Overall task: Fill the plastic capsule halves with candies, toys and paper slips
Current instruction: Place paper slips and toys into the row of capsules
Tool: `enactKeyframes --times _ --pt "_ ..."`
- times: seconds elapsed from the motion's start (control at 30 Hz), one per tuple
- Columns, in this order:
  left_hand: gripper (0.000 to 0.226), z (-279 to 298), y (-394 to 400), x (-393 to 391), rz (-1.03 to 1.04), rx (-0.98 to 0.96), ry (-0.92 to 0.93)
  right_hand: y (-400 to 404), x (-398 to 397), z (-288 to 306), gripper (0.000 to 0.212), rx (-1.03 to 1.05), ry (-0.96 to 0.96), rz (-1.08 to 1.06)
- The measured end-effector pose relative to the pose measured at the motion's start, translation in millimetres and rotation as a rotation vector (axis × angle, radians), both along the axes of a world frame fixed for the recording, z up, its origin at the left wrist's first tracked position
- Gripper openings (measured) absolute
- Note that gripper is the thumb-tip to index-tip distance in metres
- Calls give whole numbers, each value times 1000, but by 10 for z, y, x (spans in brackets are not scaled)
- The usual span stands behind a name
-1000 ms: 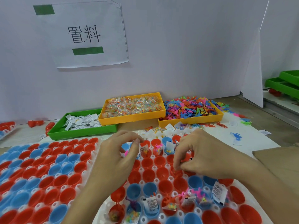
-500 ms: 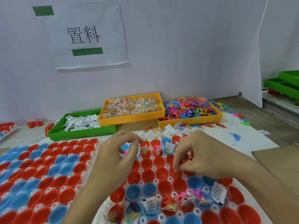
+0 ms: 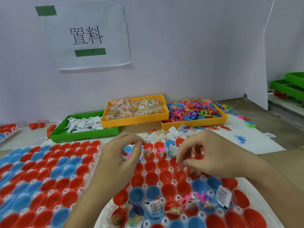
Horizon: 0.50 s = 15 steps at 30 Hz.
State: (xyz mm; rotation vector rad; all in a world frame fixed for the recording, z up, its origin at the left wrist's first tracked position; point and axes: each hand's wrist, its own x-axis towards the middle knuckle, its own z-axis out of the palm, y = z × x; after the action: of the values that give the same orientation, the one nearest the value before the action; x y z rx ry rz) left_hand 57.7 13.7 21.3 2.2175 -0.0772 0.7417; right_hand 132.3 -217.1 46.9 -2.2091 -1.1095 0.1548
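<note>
Both hands (image 3: 118,163) (image 3: 212,155) pinch small items over red and blue capsule halves (image 3: 151,165) — trays (image 3: 134,120) behind.

Red and blue capsule halves (image 3: 153,177) sit open-side up, several holding candies, toys, slips.

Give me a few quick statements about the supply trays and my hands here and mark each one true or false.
1. The green tray holds paper slips. True.
2. The middle yellow tray holds plastic toys. False: it holds candy packets; the toys fill the right yellow tray.
3. Both hands work over the capsule rack. True.
4. The right hand reaches into the green tray. False: it pinches a candy packet above red capsule halves.
</note>
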Motion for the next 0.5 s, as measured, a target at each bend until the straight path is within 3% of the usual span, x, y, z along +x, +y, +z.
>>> enactKeyframes --times 0.5 --pt "25 1 2 5 17 17 14 -6 27 -56 19 -134 -49 -55"
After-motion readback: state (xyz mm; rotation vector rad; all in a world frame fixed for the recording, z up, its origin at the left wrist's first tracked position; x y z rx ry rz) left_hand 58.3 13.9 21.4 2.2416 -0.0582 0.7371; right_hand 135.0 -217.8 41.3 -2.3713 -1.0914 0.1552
